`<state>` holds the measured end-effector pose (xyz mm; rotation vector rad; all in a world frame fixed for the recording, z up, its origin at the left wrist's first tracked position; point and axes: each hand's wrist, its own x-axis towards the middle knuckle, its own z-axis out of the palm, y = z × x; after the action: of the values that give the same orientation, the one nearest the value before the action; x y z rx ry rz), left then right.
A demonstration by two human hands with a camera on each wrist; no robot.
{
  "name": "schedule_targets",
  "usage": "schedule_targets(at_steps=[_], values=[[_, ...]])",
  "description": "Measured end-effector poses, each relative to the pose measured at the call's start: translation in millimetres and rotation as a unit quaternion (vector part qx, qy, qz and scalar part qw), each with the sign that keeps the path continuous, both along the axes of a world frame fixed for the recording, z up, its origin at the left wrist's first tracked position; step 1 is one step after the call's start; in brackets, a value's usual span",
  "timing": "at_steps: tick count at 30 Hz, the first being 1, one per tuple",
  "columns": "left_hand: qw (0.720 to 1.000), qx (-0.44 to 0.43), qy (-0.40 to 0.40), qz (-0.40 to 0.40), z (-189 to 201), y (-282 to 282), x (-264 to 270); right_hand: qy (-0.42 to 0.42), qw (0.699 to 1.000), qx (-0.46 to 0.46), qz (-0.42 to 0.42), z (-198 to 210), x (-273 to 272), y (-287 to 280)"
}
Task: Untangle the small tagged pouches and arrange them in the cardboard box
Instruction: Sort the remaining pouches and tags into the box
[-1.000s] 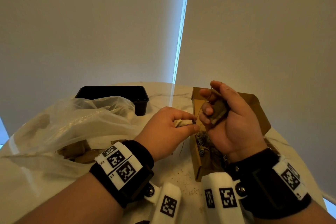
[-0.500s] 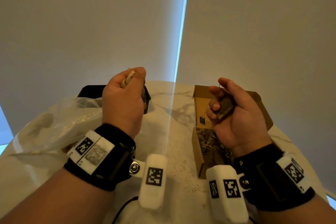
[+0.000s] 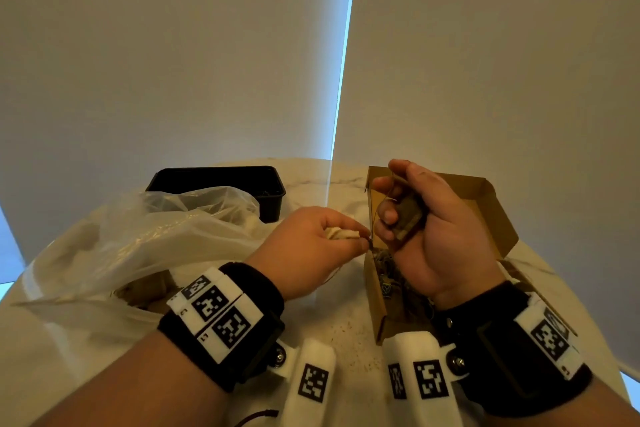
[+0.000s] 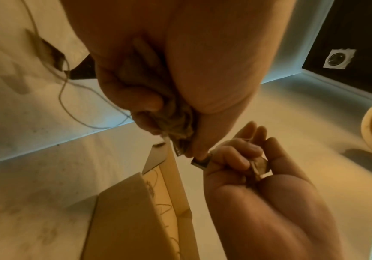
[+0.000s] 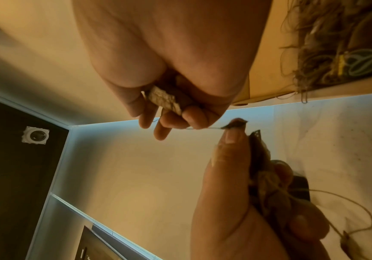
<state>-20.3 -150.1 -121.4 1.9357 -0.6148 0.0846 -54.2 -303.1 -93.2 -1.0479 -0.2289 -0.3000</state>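
My left hand (image 3: 311,246) grips a pale crumpled pouch (image 3: 341,233) and pinches a small dark tag (image 4: 200,161) at its fingertips, just left of the cardboard box (image 3: 375,291). My right hand (image 3: 426,236) hovers above the box with its fingers curled round a brown pouch (image 3: 405,218). A thin string (image 5: 205,128) runs taut from the right hand's fingers to the tag. The open box holds a tangle of pouches, strings and tags (image 3: 389,274). Another tag (image 4: 49,52) dangles on a loose string below the left hand.
A clear plastic bag (image 3: 145,239) with more brown pouches lies at the left on the pale marble table (image 3: 346,333). Behind it stands a black tray (image 3: 221,180). The box's lid flap (image 3: 491,215) stands open at the right. Blinds hang close behind.
My left hand, raised high and to the left half a second ago, has come back down beside the right hand at the box. The right hand has stayed over the box with its pouch.
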Motion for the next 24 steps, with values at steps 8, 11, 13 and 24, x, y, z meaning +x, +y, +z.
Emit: schedule_targets(at_steps=[8, 11, 13, 24], values=[[1.000, -0.011, 0.016, -0.017, 1, 0, -1, 0.003, 1.000, 0.007, 0.005, 1, 2, -4], [0.997, -0.066, 0.047, -0.012, 5, 4, 0, 0.051, 0.997, -0.050, -0.032, 0, 5, -15], [0.986, -0.135, 0.094, -0.024, 8, 5, -1, 0.104, 0.976, -0.177, -0.077, -4, 7, -16], [0.976, -0.163, 0.136, 0.052, 2, -1, 3, 0.087, 0.948, -0.286, -0.110, -10, 5, -2]])
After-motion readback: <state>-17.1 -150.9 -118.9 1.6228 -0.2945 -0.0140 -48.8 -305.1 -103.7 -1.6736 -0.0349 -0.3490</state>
